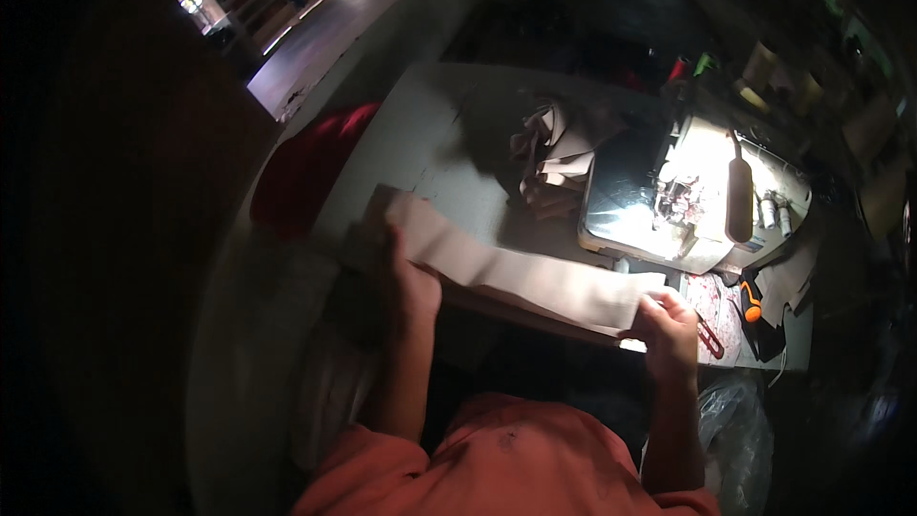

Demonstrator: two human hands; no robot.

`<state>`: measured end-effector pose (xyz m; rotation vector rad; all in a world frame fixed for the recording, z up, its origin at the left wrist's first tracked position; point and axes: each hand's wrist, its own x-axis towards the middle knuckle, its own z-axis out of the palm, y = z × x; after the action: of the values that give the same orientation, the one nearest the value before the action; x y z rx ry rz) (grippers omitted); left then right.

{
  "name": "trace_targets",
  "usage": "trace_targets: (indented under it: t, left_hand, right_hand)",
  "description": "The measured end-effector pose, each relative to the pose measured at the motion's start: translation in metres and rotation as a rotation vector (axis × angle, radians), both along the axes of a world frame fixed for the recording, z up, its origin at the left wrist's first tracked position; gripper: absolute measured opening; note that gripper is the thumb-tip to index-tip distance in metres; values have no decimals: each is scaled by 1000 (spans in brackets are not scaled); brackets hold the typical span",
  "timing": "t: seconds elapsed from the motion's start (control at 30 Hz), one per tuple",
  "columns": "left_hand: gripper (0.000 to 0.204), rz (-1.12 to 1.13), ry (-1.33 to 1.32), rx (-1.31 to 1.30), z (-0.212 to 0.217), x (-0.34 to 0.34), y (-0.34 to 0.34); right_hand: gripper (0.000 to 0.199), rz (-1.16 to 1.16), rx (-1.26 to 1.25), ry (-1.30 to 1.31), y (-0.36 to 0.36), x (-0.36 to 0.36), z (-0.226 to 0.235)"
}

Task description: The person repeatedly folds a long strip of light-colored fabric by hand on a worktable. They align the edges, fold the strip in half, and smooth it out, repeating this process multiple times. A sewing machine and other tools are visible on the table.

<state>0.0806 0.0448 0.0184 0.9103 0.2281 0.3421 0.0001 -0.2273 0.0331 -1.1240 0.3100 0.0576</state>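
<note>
Holding a pale strip of cloth between both hands, I record it directly in front of my body, along the near edge of the table. Its long axis runs from left to right on a slant: the left end lies farther from me, the right end closer in. The length is slightly wavy rather than drawn flat; whether its underside touches the table I cannot tell. Right hand: thumb and fingers pinching the right end at its corner. Left hand: at the opposite end, thumb raised along the cloth, fingers hidden, so I cannot tell whether they are closed on it. The governing relation, in my judgement, is between the strip's right end and the brightly lit machine, apparently for sewing, which stands ahead of that end and slightly to its right. My right hand is plainly the nearer of the two to it; my left is well apart. A crumpled heap of cloth lies beyond the strip, just left of the machine. An orange-handled item lies to the right of my right hand.
</note>
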Motion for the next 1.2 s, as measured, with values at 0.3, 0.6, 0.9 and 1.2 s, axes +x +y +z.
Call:
trace_targets:
  t: [0.3, 0.6, 0.9, 1.2]
  left_hand:
    - [66, -418, -626, 1766, 21, -53, -115]
    - [54, -1036, -307, 946, 40, -7, -119]
    - [15, -1056, -129, 798, 46, 6, -121]
    - [10, -637, -554, 1280, 31, 46, -161]
  right_hand:
    - [24, 158, 229, -74, 6, 0, 2]
    - [16, 146, -169, -205, 4, -11, 16]
    - [16, 116, -149, -110, 4, -9, 17]
    - [31, -148, -179, -220, -4, 32, -2]
